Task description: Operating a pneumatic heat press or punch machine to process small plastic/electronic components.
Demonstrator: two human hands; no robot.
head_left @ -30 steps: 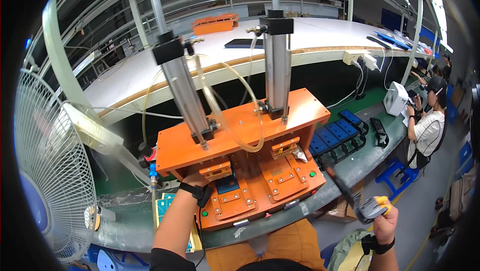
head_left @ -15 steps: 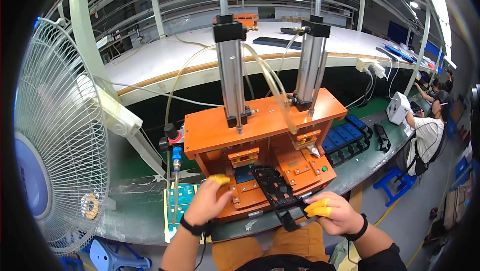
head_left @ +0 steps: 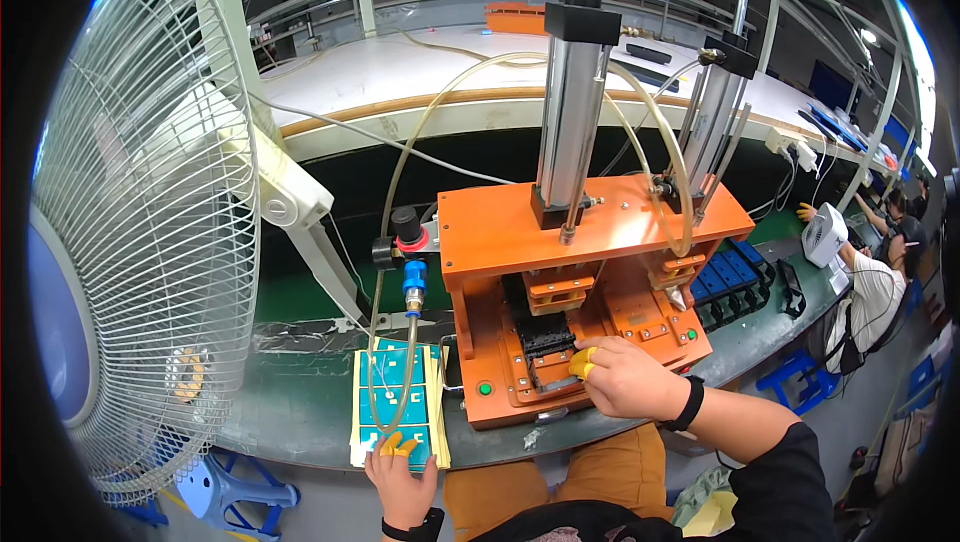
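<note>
My right hand (head_left: 632, 382), with yellow finger covers, pinches the near end of a black plastic frame (head_left: 545, 334). The frame lies in the left bay of an orange press (head_left: 590, 232), its far end under the upper block. At the lower left, my left hand (head_left: 403, 482) rests its fingertips, thumb apart, on the near edge of a stack of blue-green sheets (head_left: 398, 372) with cream borders. Yellow covers are on its fingers too. A clear hose hangs over the stack.
A large fan (head_left: 150, 212) stands at the left. Two metal cylinders rise from the press. Blue-and-black frames (head_left: 730, 282) and a small white fan (head_left: 824, 236) lie along the bench to the right. A person in a white shirt (head_left: 865, 302) sits farther right.
The black frame has gone from in front of the press into its left bay, with my right hand following. My left hand has moved down and left onto the sheet stack. The view has shifted left.
</note>
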